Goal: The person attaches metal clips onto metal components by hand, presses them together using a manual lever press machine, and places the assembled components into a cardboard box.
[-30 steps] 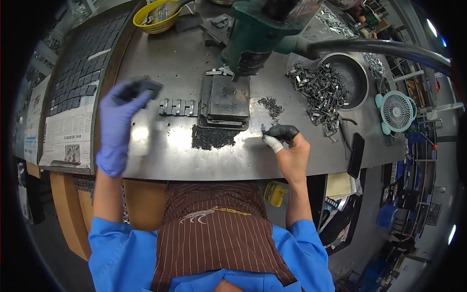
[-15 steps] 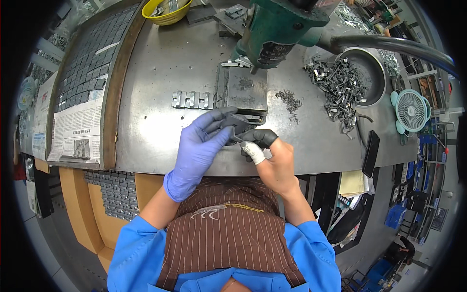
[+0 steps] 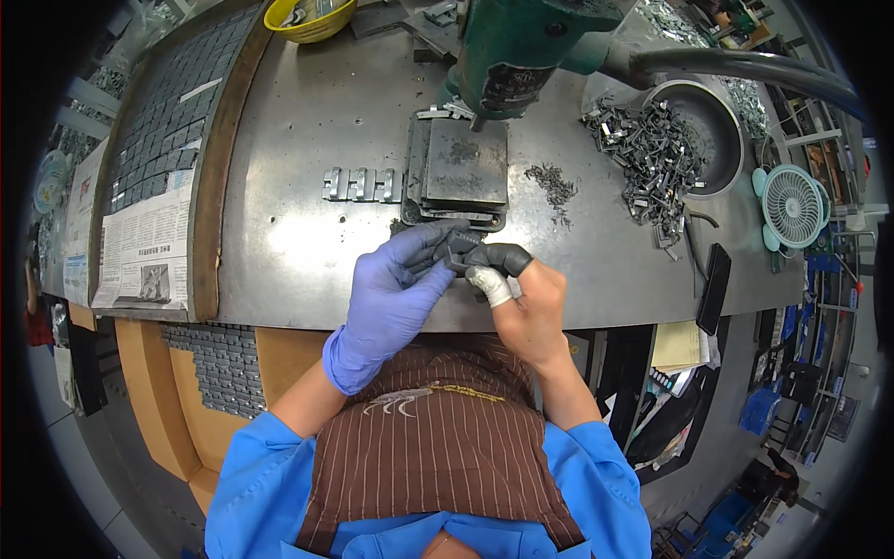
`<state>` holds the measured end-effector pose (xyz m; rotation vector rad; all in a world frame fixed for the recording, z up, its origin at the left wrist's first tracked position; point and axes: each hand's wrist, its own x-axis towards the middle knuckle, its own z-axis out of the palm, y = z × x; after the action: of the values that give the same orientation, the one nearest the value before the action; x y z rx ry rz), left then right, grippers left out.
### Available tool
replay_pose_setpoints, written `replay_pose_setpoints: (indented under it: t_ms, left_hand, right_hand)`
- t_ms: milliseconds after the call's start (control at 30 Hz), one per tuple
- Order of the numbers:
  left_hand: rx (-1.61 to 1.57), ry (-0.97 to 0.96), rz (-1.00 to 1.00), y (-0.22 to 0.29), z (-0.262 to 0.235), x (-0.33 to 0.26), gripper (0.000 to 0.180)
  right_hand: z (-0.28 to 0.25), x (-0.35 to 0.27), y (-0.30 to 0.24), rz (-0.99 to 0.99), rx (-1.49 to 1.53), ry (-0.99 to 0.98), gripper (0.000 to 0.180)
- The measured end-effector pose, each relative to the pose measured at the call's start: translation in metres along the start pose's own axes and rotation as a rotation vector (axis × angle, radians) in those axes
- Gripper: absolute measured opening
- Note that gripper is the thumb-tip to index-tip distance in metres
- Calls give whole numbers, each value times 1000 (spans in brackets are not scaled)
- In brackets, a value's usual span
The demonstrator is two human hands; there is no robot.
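Observation:
In front of my body, my left hand point(image 3: 393, 287), in a purple glove with dark-smudged fingertips, pinches a small dark metal part point(image 3: 457, 250). My right hand point(image 3: 523, 300) wears black and white finger covers, and its thumb and fingers close on the right side of the same part. The fingers hide most of the part's shape. Just beyond the hands stands a flat steel block point(image 3: 466, 166) on a dark base, under a green machine head point(image 3: 507, 70). Left of the block, several small silver metal pieces point(image 3: 360, 185) lie in a row.
A wooden-edged tray point(image 3: 219, 177) of dark metal parts and newspaper lies left. At right are a heap of small metal pieces point(image 3: 643, 154), a round metal pan point(image 3: 722, 140), a phone point(image 3: 713, 289) and a small fan point(image 3: 793, 207). A yellow basket point(image 3: 317, 28) stands at the back.
The dark part has tilted and come slightly nearer to me between my fingers. My left hand has shifted a little right and nearer; both hands keep hold.

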<state>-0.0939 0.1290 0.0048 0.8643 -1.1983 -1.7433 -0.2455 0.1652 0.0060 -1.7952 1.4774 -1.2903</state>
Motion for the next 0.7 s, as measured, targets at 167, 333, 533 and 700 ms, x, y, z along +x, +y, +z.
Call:
replay_pose_setpoints:
  t_ms: [167, 333, 533, 700]
  left_hand:
    - [-19, -20, 69, 6, 4, -1, 39]
    - [-91, 65, 99, -9, 5, 4, 34]
    - [-34, 153, 42, -17, 0, 11, 27]
    - [-84, 118, -74, -6, -10, 18, 29]
  right_hand:
    - [4, 7, 8, -106, 49, 205, 27]
    - [19, 1, 14, -41, 171, 190, 22]
    - [26, 0, 26, 17, 156, 164, 21]
    - [-27, 7, 32, 104, -69, 155, 15]
